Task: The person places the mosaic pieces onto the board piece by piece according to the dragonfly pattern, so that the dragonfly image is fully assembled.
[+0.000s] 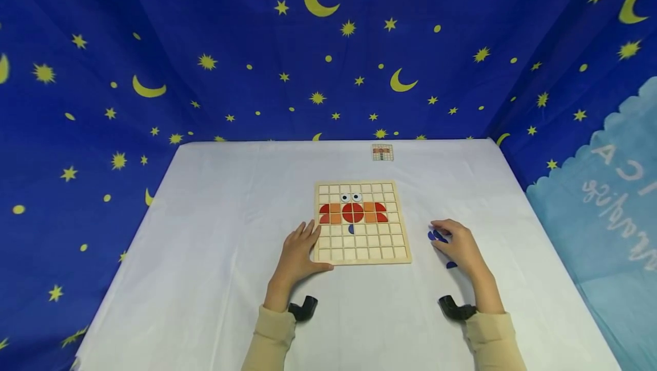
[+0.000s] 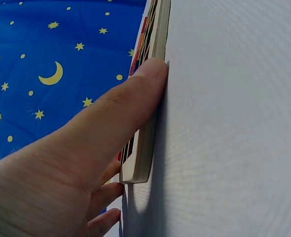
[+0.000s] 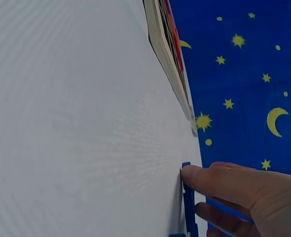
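Observation:
A wooden grid board [image 1: 362, 252] lies on the table. On it, red rounded pieces [image 1: 352, 212], orange squares [image 1: 335, 213], two eye pieces [image 1: 356, 197] and a blue half-circle piece [image 1: 351, 229] form a figure. My left hand [image 1: 297, 252] rests at the board's near left corner, thumb along the near edge and fingers spread by the left side. To the right of the board, my right hand [image 1: 462, 248] reaches over several blue pieces [image 1: 438, 236]. Its thumb [image 3: 197, 177] touches a blue piece [image 3: 189, 207], with the fingers apart from the thumb.
A small picture card [image 1: 382, 153] with a similar figure lies at the table's far side. One more blue piece [image 1: 451, 265] sits below the right hand. Black wrist mounts [image 1: 304, 308] show at both cuffs. A blue star-and-moon cloth [image 1: 287, 52] hangs behind the white table.

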Tool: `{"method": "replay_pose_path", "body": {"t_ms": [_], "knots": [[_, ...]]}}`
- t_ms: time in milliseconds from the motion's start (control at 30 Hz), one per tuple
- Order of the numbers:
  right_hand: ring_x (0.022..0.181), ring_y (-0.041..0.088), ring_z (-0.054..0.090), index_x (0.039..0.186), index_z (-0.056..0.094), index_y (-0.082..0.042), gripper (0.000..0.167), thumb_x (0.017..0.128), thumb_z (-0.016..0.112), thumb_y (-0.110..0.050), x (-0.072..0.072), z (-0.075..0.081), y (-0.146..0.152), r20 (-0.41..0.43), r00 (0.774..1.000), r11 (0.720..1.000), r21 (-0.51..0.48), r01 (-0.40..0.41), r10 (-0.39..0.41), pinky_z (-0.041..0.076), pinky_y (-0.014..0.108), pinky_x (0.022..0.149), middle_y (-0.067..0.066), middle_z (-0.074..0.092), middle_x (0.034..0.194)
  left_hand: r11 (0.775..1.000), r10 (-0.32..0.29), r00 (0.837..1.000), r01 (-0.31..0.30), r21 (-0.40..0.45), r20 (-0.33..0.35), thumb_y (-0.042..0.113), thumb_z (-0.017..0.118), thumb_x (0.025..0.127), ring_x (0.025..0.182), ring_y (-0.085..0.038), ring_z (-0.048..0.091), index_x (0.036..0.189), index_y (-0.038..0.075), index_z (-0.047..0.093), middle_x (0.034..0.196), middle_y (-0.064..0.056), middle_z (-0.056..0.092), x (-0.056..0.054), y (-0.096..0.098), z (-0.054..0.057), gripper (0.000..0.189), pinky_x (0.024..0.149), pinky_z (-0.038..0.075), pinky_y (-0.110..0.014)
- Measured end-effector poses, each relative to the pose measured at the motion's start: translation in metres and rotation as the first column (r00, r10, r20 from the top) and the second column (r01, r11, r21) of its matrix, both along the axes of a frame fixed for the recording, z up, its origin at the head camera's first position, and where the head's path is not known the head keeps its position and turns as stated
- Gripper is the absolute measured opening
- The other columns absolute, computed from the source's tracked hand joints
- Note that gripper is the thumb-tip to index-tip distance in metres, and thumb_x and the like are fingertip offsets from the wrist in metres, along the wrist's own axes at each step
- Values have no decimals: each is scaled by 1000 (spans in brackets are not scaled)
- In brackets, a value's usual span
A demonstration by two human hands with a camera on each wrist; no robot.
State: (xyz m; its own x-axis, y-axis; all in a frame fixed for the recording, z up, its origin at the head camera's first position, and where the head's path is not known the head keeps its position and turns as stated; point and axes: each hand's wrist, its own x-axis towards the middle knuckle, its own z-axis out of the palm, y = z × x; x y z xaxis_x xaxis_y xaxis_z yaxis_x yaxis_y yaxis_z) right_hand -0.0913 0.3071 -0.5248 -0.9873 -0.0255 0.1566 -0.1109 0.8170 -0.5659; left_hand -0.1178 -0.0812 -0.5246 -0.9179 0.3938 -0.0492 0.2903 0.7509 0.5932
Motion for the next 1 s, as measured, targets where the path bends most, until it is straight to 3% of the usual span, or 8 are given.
{"method": "replay_pose_path", "body": {"t_ms": [233,567,667,867,1000], "knots": [[92,34,65,113,65,6,38,76,72,6,-3,-1,-2,45,999,1000,-8,1,0,53,48,82,22,69,104,1000,-6,1000,6,-22,-16,46,83,64,145,-38,23,145,4,38,155,-16,31,-1,0,-1,102,114,23,-56],[74,16,62,109,68,2,35,75,76,-4,-8,-3,-12,29,999,999,-10,-44,44,52,38,71,2,64,75,1000,1,1000,-1,-16,-13,46,83,64,145,-37,23,145,4,38,155,-16,30,-1,0,-3,102,114,23,-56],[76,17,62,111,68,0,37,75,77,-4,-9,-4,-13,32,998,999,-26,-48,49,53,36,71,3,65,79,1000,-1,1000,0,-14,-16,46,84,64,145,-38,23,145,4,38,155,-16,31,-1,0,-4,102,114,23,-56],[89,23,60,122,62,-1,50,75,78,-5,-11,-5,-13,45,998,997,-57,-44,47,51,41,79,13,66,108,1000,6,1000,-6,-21,-5,46,83,65,146,-36,22,146,6,37,156,-14,29,-1,-1,-5,102,116,21,-55],[91,25,61,122,61,0,49,76,77,-6,-12,-6,-14,54,997,997,-68,-48,52,52,43,82,14,66,108,1000,0,1000,0,-25,-7,47,83,64,146,-37,22,146,5,36,156,-15,29,0,-2,-4,103,115,22,-55]]}}
